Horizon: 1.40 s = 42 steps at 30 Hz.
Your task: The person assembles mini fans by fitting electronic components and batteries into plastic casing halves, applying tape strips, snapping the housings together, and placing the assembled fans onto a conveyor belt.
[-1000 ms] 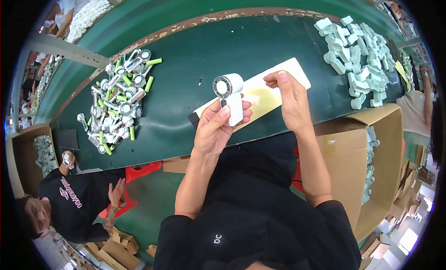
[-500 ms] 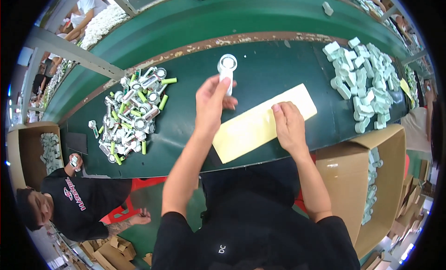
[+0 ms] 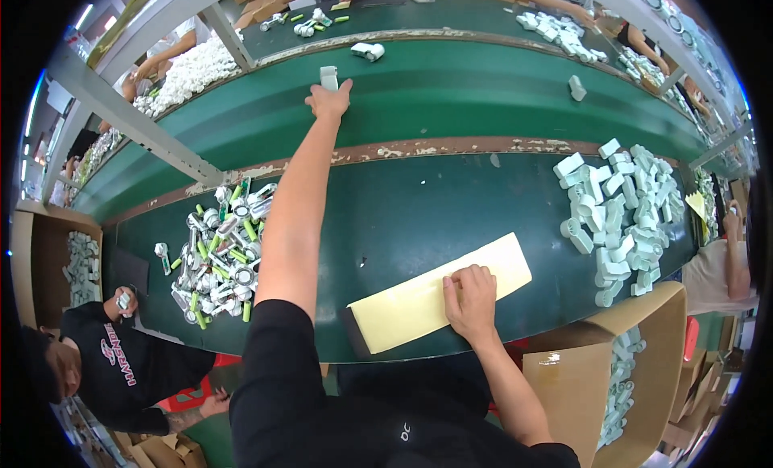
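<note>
Stretched far forward over the green conveyor belt [image 3: 451, 89], my left hand [image 3: 328, 104] has its thumb and fingers spread. A white handheld fan piece [image 3: 328, 76] lies just beyond its palm, between the spread fingers; whether they still touch it is hard to see. On the dark green table a yellow rectangular sheet [image 3: 403, 311] lies at a slant, with a dark strip along its left end. My right hand [image 3: 473, 300] rests on this sheet with its fingers curled in, and nothing shows in them.
Left on the table is a heap of opened fan parts [image 3: 221, 262] with green cells. Pale green housings [image 3: 620, 214] are piled at right, above a cardboard box [image 3: 572, 387]. Another piece [image 3: 368, 51] lies on the belt. A co-worker [image 3: 121, 355] sits at left.
My left hand has carried the white fan from above the table out to the belt, and its fingers have spread. The right hand stays on the yellow sheet. The view has shifted forward.
</note>
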Each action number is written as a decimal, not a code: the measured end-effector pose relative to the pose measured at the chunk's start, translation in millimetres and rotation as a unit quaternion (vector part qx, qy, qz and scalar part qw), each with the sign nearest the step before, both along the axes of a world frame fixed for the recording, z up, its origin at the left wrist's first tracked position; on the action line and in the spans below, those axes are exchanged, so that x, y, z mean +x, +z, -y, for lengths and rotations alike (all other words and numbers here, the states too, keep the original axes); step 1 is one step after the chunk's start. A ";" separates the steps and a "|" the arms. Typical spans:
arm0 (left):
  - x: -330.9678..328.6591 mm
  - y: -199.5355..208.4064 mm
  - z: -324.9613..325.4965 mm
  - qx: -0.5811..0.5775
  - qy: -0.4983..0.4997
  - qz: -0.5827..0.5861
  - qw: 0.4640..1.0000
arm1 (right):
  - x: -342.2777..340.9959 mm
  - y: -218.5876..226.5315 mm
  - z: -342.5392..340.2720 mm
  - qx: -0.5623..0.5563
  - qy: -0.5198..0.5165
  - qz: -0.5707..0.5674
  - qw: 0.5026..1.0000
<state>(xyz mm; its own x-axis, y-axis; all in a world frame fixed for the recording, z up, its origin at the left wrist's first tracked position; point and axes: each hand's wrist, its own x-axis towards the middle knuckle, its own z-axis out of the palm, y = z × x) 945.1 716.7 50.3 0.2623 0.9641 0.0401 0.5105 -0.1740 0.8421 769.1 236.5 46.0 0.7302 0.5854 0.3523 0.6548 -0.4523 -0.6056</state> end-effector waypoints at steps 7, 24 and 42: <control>-121.4 72.1 -0.8 0.175 -0.342 0.009 0.923 | 15.3 -6.3 6.3 -0.004 -0.023 0.031 0.999; -415.7 92.3 132.9 0.399 -0.324 -0.271 0.814 | -34.7 42.8 -17.5 0.139 0.032 0.040 0.989; -378.9 99.0 156.5 0.340 -0.269 -0.062 0.899 | -117.4 44.3 -172.8 0.000 0.092 -0.036 0.995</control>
<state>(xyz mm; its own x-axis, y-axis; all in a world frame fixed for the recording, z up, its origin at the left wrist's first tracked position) 566.2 560.2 149.3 0.7266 0.4600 0.5103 0.2809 -0.8767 0.3904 651.6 409.3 90.4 0.6346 0.7108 0.3035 0.6814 -0.3292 -0.6537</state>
